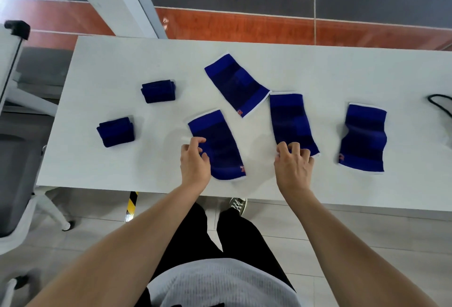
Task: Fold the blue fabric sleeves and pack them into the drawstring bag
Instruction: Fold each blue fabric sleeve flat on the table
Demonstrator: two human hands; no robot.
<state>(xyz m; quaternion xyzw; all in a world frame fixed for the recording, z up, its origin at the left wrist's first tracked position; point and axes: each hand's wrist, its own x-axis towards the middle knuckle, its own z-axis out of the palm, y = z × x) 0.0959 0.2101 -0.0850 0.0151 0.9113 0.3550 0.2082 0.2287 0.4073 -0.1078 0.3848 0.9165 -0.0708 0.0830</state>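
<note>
Several blue fabric sleeves lie flat on the white table [318, 71]. My left hand [194, 159] curls its fingers over the left edge of the nearest sleeve [220, 150]. My right hand [293, 162] pinches the near end of the middle sleeve [289, 120]. Another flat sleeve [236, 84] lies tilted further back, and a rumpled one [364, 137] lies to the right. Two folded blue bundles rest at the left, one further back [158, 91] and one nearer [115, 131]. A black cord [440, 106] shows at the table's right edge; whether it belongs to the bag I cannot tell.
A grey office chair [14, 172] stands left of the table. The table's near edge runs just below my hands. A white desk leg and an orange floor strip [244, 25] lie beyond the far edge.
</note>
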